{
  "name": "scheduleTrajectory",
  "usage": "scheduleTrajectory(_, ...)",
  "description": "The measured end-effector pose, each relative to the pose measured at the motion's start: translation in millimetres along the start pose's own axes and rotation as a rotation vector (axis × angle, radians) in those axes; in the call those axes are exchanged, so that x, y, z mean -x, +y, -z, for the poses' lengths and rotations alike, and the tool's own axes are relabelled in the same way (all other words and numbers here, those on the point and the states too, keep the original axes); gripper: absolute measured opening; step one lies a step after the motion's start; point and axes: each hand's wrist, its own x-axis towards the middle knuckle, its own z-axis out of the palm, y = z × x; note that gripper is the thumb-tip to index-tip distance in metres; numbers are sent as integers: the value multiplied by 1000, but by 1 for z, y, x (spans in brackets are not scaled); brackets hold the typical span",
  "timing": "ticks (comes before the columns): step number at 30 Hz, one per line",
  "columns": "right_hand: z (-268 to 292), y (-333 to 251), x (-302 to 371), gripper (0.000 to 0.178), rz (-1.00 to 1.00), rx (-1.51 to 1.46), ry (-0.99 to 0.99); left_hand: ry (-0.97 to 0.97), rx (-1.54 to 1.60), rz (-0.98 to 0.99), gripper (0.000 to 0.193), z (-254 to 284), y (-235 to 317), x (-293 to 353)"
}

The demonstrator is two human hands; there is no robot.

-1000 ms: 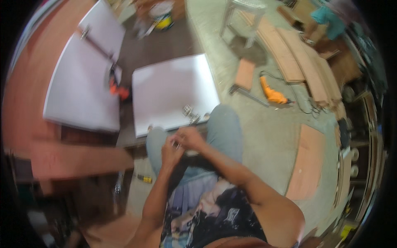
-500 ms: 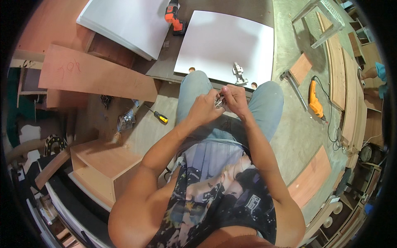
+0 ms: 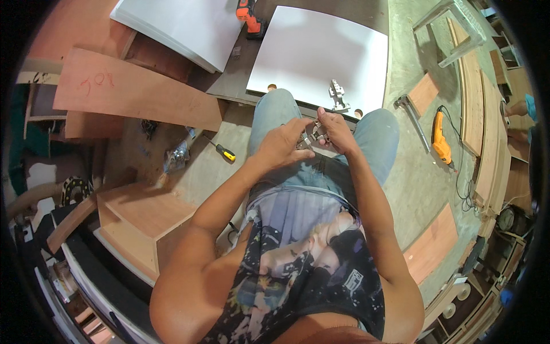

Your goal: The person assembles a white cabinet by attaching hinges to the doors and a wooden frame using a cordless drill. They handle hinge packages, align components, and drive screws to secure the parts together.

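Observation:
Above my lap, my left hand point(image 3: 285, 141) and my right hand point(image 3: 337, 132) hold a metal cabinet hinge point(image 3: 313, 135) between their fingers. Both hands are closed on it, and the fingers hide part of it. Just beyond my hands, another metal hinge point(image 3: 338, 96) lies on a white panel point(image 3: 315, 49). The panel has two round holes along its near edge, one close to each knee. An orange and black cordless drill point(image 3: 250, 20) lies at the panel's far left corner.
A yellow-handled screwdriver point(image 3: 225, 152) and a plastic bag of hardware point(image 3: 177, 156) lie at left. A long wooden board point(image 3: 132, 92) stands beyond them. On the right floor are a metal bar clamp point(image 3: 413, 121), a corded orange power tool point(image 3: 440, 137) and planks point(image 3: 471, 92).
My hands have moved slightly apart, and more of the hinge between them shows. The whole view has shifted a little, with the panel now farther right and higher.

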Motion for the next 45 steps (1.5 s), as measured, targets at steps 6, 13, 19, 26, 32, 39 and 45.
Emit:
scheduleTrajectory(6, 3, -12, -6, 64, -162, -261, 1, 143, 45, -53, 56, -9, -12, 0)
scheduleTrajectory(13, 24, 9, 11, 48, -37, -149, 190, 449, 50, 202, 55, 39, -82, -50)
scheduleTrajectory(19, -7, 16, 57, 34, -110, -63, 193, 385, -167, 388, 44, -12, -206, -57)
scheduleTrajectory(26, -19, -20, 104, 32, -64, -61, 187, 263, -280, 450, 37, -44, -229, -68)
scheduleTrajectory(32, 41, -97, 162, 43, 263, 355, 256, 74, -575, 444, 40, -37, -226, -76)
scheduleTrajectory(39, 140, -54, 137, 34, 200, 237, 833, 209, -185, 391, 49, -11, -260, -80)
scheduleTrajectory(45, 206, 87, 67, 31, -61, 327, 726, 328, -188, 366, 41, 8, -302, -74)
